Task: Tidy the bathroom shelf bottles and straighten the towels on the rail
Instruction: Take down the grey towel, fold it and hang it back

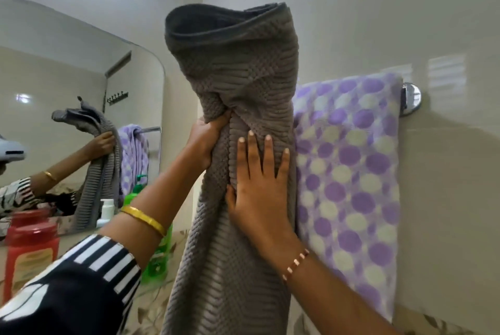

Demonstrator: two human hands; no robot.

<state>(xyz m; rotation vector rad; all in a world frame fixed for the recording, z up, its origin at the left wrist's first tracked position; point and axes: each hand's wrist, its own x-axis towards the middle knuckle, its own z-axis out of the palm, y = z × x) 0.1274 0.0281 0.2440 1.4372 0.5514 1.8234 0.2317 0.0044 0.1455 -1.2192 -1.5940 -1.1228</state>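
Observation:
A grey ribbed towel [238, 85] is held up in front of the wall, bunched in the middle with its top flopping open. My left hand [208, 140] grips the bunched part from the left. My right hand [262, 180] lies flat on the towel's front with straight, spread fingers. A purple and white dotted towel [351, 172] hangs on the rail to the right; the rail's chrome end mount [411, 99] shows beyond it. A red bottle [29, 248] and a green bottle [159, 256] stand at the lower left, the green one partly hidden by my left arm.
A mirror [67, 77] on the left wall reflects the towels, my arm and a small white bottle [105, 211]. The walls are pale tiles. A floral-patterned surface [151, 313] lies below.

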